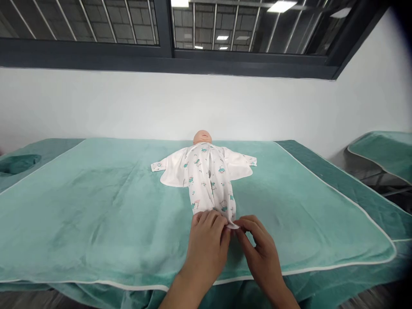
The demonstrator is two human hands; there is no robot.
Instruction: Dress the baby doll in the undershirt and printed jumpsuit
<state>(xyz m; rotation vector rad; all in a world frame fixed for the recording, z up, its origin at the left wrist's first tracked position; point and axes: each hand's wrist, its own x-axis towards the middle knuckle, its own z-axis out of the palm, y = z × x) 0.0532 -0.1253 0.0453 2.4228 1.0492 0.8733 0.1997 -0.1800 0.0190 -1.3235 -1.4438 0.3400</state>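
A baby doll (202, 137) lies on the green cover, its head toward the wall. White baby clothes (206, 171) with small green and pink prints lie over its body, the sleeves spread out to both sides. At the lower end of the clothes, my left hand (208, 240) is closed on the hem, its fingers bent over the fabric. My right hand (257, 249) pinches the hem's right corner between thumb and forefinger. The doll's legs and feet do not show.
The green padded cover (128, 214) with white piping spreads over the bed. A round hole (19, 164) shows at the far left. Behind stands a white wall (128, 103) under a dark-framed window (165, 25) with bars. Another green-covered bed (386, 150) is at the right.
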